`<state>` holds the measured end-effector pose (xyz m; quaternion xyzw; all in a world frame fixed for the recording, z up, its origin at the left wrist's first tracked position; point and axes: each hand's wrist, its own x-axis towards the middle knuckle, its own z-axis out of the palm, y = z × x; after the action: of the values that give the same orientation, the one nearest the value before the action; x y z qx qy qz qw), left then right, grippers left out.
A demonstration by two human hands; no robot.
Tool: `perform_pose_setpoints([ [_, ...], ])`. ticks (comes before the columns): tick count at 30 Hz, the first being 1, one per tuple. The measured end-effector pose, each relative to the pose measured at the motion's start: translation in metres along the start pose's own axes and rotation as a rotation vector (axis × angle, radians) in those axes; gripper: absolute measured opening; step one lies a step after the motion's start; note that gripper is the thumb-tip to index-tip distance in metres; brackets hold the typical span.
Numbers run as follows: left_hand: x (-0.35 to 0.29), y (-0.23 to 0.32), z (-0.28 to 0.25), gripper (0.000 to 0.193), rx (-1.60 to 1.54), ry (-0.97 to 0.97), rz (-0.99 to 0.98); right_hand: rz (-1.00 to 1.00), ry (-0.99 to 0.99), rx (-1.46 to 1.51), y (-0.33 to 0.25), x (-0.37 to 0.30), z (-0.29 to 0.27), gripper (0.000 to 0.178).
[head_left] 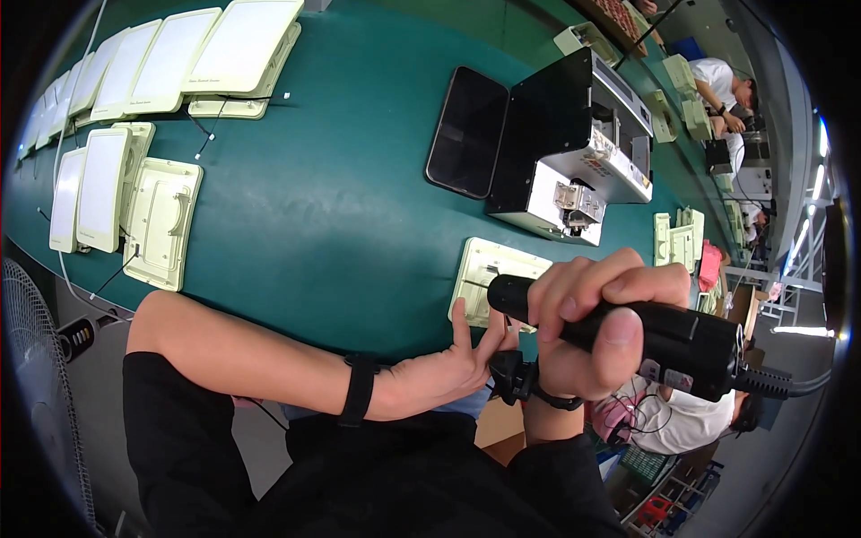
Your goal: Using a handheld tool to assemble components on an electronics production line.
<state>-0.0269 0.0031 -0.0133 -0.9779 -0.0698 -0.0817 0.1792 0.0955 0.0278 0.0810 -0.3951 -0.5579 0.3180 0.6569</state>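
Note:
My right hand (596, 314) is wrapped round a black electric screwdriver (691, 345). Its nose points left, over a cream plastic cover (473, 260) at the table's near edge. A cable runs from the screwdriver's back end to the right. My left hand (448, 369) reaches in from the left with fingers stretched out and apart, one fingertip touching the cover's near left side. The screwdriver partly hides its other fingers, near the tip. Part of the cover lies behind my right hand. Both wrists wear black straps.
Beyond the cover stands a black and silver machine (574, 152), with a black phone-like slab (468, 133) against it. Cream panels with white faces (238, 49) lean in a row at far left. An open cream cover (164, 220) lies nearer. A fan (36, 386) stands left; co-workers sit right.

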Motion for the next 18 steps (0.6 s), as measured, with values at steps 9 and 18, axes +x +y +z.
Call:
perform_pose_setpoints([
  [9, -0.001, 0.004, -0.007, 0.042, 0.009, -0.014, 0.021, 0.015, -0.008, -0.045, -0.003, -0.008, 0.000, 0.029],
  [18, 0.002, 0.005, -0.011, 0.055, 0.029, 0.040, -0.115, -0.181, 0.015, 0.058, -0.040, 0.015, -0.027, 0.020],
])
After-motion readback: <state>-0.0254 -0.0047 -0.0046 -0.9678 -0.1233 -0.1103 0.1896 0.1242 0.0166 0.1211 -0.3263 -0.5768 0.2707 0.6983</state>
